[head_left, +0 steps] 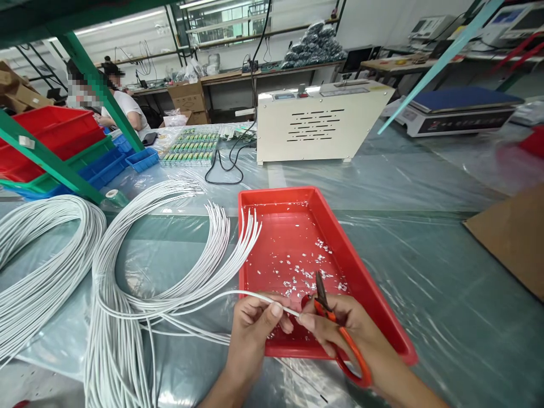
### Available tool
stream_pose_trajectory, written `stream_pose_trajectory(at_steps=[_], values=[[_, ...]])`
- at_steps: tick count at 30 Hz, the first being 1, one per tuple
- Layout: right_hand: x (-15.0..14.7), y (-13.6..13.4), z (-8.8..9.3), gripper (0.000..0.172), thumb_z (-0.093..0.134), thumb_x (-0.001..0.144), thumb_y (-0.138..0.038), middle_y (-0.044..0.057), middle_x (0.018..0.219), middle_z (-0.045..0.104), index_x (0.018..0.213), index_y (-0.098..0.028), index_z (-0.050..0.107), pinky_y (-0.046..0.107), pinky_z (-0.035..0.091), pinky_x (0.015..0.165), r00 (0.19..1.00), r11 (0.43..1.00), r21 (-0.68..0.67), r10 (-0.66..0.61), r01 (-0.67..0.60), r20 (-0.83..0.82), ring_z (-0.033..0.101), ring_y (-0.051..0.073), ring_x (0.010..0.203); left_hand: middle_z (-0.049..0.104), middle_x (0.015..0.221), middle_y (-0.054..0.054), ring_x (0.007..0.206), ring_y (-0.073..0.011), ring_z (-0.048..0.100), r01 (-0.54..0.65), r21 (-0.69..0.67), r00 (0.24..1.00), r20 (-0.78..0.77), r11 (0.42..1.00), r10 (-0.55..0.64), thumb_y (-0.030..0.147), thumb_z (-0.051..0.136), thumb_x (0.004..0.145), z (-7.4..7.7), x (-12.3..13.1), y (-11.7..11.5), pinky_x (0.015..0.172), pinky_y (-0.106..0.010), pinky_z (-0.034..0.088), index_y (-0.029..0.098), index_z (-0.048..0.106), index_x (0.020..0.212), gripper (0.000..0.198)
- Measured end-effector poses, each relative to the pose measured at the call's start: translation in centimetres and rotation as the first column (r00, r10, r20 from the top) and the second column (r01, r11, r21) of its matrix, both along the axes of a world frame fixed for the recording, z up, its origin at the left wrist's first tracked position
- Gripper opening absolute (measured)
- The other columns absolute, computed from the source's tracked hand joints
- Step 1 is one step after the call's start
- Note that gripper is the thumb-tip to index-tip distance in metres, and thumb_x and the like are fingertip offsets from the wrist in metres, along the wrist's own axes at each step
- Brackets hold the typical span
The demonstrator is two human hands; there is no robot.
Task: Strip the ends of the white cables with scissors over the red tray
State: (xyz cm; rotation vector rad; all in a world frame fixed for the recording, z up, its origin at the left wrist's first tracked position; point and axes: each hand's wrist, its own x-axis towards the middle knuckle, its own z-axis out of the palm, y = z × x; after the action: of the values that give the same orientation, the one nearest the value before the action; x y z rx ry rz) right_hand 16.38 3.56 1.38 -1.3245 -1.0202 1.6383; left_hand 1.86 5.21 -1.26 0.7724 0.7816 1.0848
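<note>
White cable (pixel 250 294), tip over rimmed red tray (pixel 355 272), tabletop (pixel 437 266) stretching right

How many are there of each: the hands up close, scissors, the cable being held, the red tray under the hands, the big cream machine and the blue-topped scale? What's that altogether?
Hands: 2 (left hand, right hand)
Orange-handled scissors: 1
Held white cable: 1
Red tray: 1
Cream machine: 1
Blue-topped scale: 1
Total: 7

Assembly workshop: cable coils (pixel 38 286) lower left, stacked bins (pixel 63 122) upper left, green parts (pixel 189 147) in rows left of the beige machine (pixel 318 126) at upper centre, scale (pixel 463 116) upper right, instruments (pixel 431 27) top right, people (pixel 131 109) at work upper left.
</note>
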Motion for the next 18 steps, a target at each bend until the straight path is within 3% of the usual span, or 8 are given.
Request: stream_pose_trajectory(at_steps=[2, 5, 12, 16, 18], values=[[-0.2, -0.1, -0.6, 0.029, 0.065, 0.069, -0.04, -0.008, 0.039, 0.039, 0.06, -0.015, 0.054, 0.018, 0.022, 0.039, 0.994, 0.998, -0.057, 0.014, -0.02, -0.106, 0.03, 0.005, 0.036, 0.063, 0.054, 0.0, 0.047, -0.0065, 0.053, -0.005, -0.025, 1.0, 0.029, 1.0, 0.006, 0.027, 0.065, 0.075, 0.0, 0.1, 0.1, 0.051, -0.017, 0.04, 0.013, 0.068, 0.072, 0.015], [-0.5, -0.4, -1.3, 0.03, 0.067, 0.067, -0.04, -0.006, 0.044, 0.045, 0.06, -0.015, 0.054, 0.018, 0.022, 0.038, 0.99, 0.996, -0.052, 0.061, -0.069, -0.13, 0.031, 0.004, 0.037, 0.06, 0.049, 0.001, 0.04, -0.0049, 0.049, -0.012, -0.067, 0.999, 0.04, 0.998, 0.015, 0.03, 0.065, 0.075, 0.0, 0.3, 0.2, 0.046, -0.016, 0.037, 0.012, 0.064, 0.066, 0.02], [-0.4, -0.8, -0.5, 0.02, 0.065, 0.07, -0.033, 0.001, 0.065, 0.057, 0.064, -0.015, 0.058, 0.022, 0.039, 0.059, 0.989, 0.985, 0.124, 0.103, -0.116, 0.104, 0.05, 0.013, 0.062, 0.061, 0.057, 0.0, 0.039, -0.0043, 0.049, -0.005, -0.107, 0.998, 0.06, 0.994, 0.012, 0.032, 0.061, 0.078, 0.4, 0.4, 0.3, 0.043, -0.015, 0.037, 0.012, 0.057, 0.066, 0.023], [0.0, -1.8, -0.2, 0.027, 0.064, 0.07, -0.042, 0.0, 0.064, 0.053, 0.067, -0.016, 0.057, 0.022, 0.037, 0.055, 0.981, 0.982, 0.144, 0.094, -0.119, 0.172, 0.046, 0.013, 0.059, 0.059, 0.054, 0.002, 0.039, -0.0048, 0.049, -0.026, -0.087, 0.999, 0.044, 0.996, 0.03, 0.031, 0.06, 0.079, 0.3, 0.3, 0.3, 0.043, -0.015, 0.038, 0.013, 0.054, 0.064, 0.024], [0.1, -2.3, -0.6, 0.038, 0.061, 0.069, -0.052, -0.001, 0.059, 0.049, 0.066, -0.015, 0.055, 0.021, 0.034, 0.05, 0.98, 0.98, 0.098, 0.159, -0.171, 0.119, 0.043, 0.011, 0.054, 0.058, 0.052, 0.002, 0.038, -0.0048, 0.049, -0.038, -0.078, 0.998, 0.037, 0.996, 0.041, 0.031, 0.059, 0.079, 0.3, 0.3, 0.3, 0.043, -0.015, 0.038, 0.013, 0.053, 0.063, 0.025]])
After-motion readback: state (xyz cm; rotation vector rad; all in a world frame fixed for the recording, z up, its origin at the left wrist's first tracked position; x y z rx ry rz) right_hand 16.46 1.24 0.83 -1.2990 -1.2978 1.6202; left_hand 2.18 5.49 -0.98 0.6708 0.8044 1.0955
